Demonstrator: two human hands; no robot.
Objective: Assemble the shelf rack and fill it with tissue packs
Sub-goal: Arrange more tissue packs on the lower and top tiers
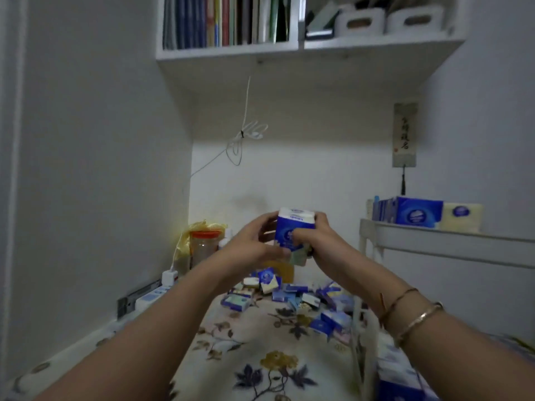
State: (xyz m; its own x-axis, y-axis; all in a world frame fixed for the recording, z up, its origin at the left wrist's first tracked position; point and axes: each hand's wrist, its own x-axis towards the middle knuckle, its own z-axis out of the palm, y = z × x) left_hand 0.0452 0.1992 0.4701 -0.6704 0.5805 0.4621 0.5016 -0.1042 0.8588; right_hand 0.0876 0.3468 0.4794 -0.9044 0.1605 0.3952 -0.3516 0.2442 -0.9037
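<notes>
White walls are closing in an alcove on the left, back and right, with a wall shelf (231, 52) of books overhead and a bundled cord (246, 134) hanging below it. Floral cloth (254, 342) is covering the surface underneath; its near half is lying bare between the two forearms, giving open room toward the camera.

Left edge: a jar (205, 246) with an orange lid and a yellow bag are standing against the wall, a white plug (169, 276) just in front of them.

Right edge: the white shelf rack (434, 235) is standing against the wall, its top tray already carrying tissue packs on edge (417, 212). Its post is running down beside the right forearm.

Loose tissue packs (289, 293) are lying scattered in a pile at the far middle of the cloth, pointing every way.

Both hands are holding one blue and white tissue pack (292, 231) raised above the pile, well clear of the cloth. Its long axis is running upright, white end facing up, leaning slightly left. Left hand (254, 244) is gripping it from the left, fingers curled round the side and thumb across the lower front. Right hand (321, 241) is gripping from the right, fingers wrapped over the front face. Bracelets (417, 316) are sitting on the right wrist
</notes>
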